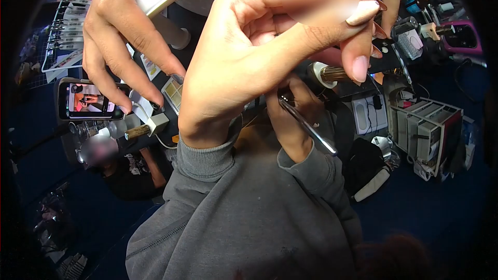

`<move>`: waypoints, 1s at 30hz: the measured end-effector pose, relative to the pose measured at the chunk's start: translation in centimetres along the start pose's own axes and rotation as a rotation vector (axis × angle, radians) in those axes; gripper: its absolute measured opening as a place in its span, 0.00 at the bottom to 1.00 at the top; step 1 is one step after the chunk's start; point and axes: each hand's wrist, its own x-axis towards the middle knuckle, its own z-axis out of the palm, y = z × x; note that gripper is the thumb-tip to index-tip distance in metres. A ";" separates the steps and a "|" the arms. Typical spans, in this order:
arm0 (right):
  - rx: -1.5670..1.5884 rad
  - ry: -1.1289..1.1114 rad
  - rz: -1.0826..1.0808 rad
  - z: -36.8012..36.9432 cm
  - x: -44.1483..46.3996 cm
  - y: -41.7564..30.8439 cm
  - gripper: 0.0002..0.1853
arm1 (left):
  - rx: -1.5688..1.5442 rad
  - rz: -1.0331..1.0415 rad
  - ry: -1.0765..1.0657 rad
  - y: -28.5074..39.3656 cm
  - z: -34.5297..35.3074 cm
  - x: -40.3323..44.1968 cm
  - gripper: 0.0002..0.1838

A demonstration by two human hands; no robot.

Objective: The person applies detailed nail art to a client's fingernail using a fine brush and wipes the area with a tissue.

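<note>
Your left hand [233, 67] pinches another person's finger [357, 54]; your right hand [291, 119] grips a metal stick [311, 128], slanting down-right, below-left of that finger; left hand's nearer.

Left hand [244, 57] is right up close, inner wrist [205, 132] showing, fingers folded in and thumb [306, 39] stretched out to the right. Right hand [293, 106] is lower and kinda tucked behind it, fingers curled in a snug grip. Both arms are up in front of the chest.
</note>
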 end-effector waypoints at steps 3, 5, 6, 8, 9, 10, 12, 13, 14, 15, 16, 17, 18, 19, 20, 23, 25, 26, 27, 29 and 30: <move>0.076 -0.013 0.098 -0.2 0.1 -0.2 0.05 | -0.120 0.056 -0.103 -0.9 -0.9 0.5 0.10; 0.040 -0.045 0.057 -0.4 0.2 -0.3 0.05 | -0.083 0.169 -0.069 -2.1 -0.6 0.4 0.12; 0.039 -0.042 0.055 -0.6 0.1 -0.4 0.05 | -0.046 0.282 -0.035 -2.5 -0.4 0.4 0.13; 0.038 -0.038 0.028 -1.1 -0.1 -0.5 0.05 | -0.031 0.287 -0.032 -2.6 -0.4 0.5 0.12; 0.034 -0.027 0.022 -1.7 -0.2 -0.6 0.05 | -0.015 0.289 -0.023 -2.6 -0.4 0.7 0.12; 0.068 0.034 -0.099 -2.3 -0.4 -1.0 0.04 | 0.157 0.283 -0.126 -2.5 -1.0 0.6 0.18; 0.202 0.142 -0.286 -3.9 -0.9 -1.8 0.05 | 0.112 0.323 -0.161 -2.8 -1.0 0.8 0.18; 0.304 0.190 -0.350 -4.8 -0.8 -2.2 0.08 | 0.122 0.320 -0.135 -2.8 -1.0 0.8 0.18; 0.407 0.248 -0.483 -5.7 -0.1 -2.4 0.11 | 0.124 0.320 -0.141 -2.9 -1.0 0.8 0.18; 0.510 0.306 -0.615 -6.3 0.7 -2.7 0.14 | 0.141 0.332 -0.155 -2.9 -1.1 0.8 0.18; 0.519 0.383 -0.614 -6.3 1.7 -3.3 0.16 | 0.158 0.343 -0.170 -3.0 -1.1 0.8 0.18; 0.526 0.461 -0.615 -6.4 2.5 -4.0 0.17 | 0.160 0.340 -0.177 -3.0 -0.9 0.8 0.18; 0.360 0.375 -0.576 -7.4 3.2 -4.4 0.18 | 0.149 0.334 -0.145 -3.1 -0.8 0.8 0.19; 0.197 0.288 -0.533 -8.3 3.6 -4.4 0.19 | 0.140 0.328 -0.113 -3.2 -0.6 0.8 0.19; 0.178 0.280 -0.492 -8.4 4.2 -4.6 0.19 | 0.142 0.327 -0.118 -3.1 -0.6 0.7 0.19; 0.310 0.359 -0.442 -6.6 5.0 -5.1 0.19 | 0.142 0.318 -0.117 -3.1 -0.7 0.7 0.20; 0.330 0.371 -0.422 -6.2 5.0 -5.1 0.18 | 0.153 0.320 -0.155 -3.1 -0.9 0.7 0.20; 0.336 0.377 -0.415 -6.1 5.0 -5.1 0.18 | 0.155 0.318 -0.156 -3.1 -1.0 0.7 0.20; 0.342 0.379 -0.406 -6.0 5.0 -5.1 0.18 | 0.158 0.325 -0.172 -3.1 -1.1 0.8 0.20; 0.355 0.386 -0.399 -5.8 5.1 -5.1 0.18 | 0.163 0.329 -0.191 -3.1 -1.1 0.8 0.20; 0.358 0.392 -0.395 -5.7 5.1 -5.1 0.18 | 0.157 0.337 -0.177 -3.1 -1.0 0.8 0.20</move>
